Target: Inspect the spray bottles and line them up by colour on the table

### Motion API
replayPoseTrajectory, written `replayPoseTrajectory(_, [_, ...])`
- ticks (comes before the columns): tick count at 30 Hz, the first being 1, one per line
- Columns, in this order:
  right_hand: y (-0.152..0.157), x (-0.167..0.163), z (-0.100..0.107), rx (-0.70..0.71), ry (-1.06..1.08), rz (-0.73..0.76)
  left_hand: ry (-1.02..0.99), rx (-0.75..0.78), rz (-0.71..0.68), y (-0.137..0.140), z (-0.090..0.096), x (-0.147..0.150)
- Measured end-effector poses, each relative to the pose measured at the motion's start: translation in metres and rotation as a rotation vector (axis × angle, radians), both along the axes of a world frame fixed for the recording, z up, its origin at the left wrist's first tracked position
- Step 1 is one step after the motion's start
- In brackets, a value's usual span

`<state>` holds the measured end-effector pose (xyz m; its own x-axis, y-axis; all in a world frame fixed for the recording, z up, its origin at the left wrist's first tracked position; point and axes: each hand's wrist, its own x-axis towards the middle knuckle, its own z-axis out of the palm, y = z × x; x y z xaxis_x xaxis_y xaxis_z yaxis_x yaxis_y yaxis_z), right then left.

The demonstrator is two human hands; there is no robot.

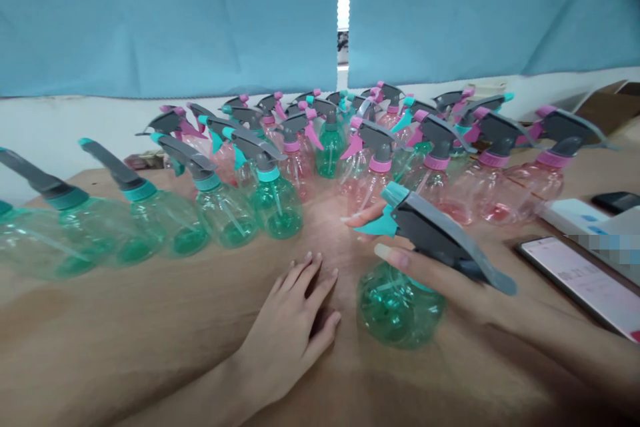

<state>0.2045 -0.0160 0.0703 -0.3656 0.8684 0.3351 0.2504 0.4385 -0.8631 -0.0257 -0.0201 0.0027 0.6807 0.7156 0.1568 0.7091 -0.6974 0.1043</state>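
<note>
My right hand [430, 273] is closed around the neck of a green spray bottle [397, 310], below its grey and teal trigger head. The bottle is slightly blurred, and I cannot tell whether its base touches the table. My left hand [295, 320] lies palm down on the wooden table [190, 333], fingers stretched out and holding nothing. Just beyond my left hand stands another green spray bottle [277, 207], at the end of a row of green ones. A pink spray bottle [373, 177] is behind the held one.
Several more green [185, 227] and pink spray bottles [493, 190] crowd the table's far side. At the right lie a phone [580, 280] with a lit screen, a white box [580, 217] and a dark object [615, 202]. A blue curtain [170, 20] hangs behind.
</note>
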Motion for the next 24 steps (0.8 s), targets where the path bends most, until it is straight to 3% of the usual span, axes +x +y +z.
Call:
replayPoseTrajectory(5, [-0.001,0.0,0.002,0.008,-0.027,0.005,-0.008,-0.006,0.005,0.0,0.0,0.0])
replayPoseTrajectory(11, [-0.001,-0.001,0.008,0.129,-0.06,-0.05,0.021,-0.005,0.004,0.001,0.0,0.001])
replayPoseTrajectory(18, [0.0,0.003,-0.004,0.146,-0.039,-0.194,0.016,-0.002,0.007,-0.001,-0.001,0.0])
replayPoseTrajectory(24, [0.002,0.001,-0.005,0.139,-0.012,-0.114,0.03,-0.003,0.001,0.0,-0.001,0.001])
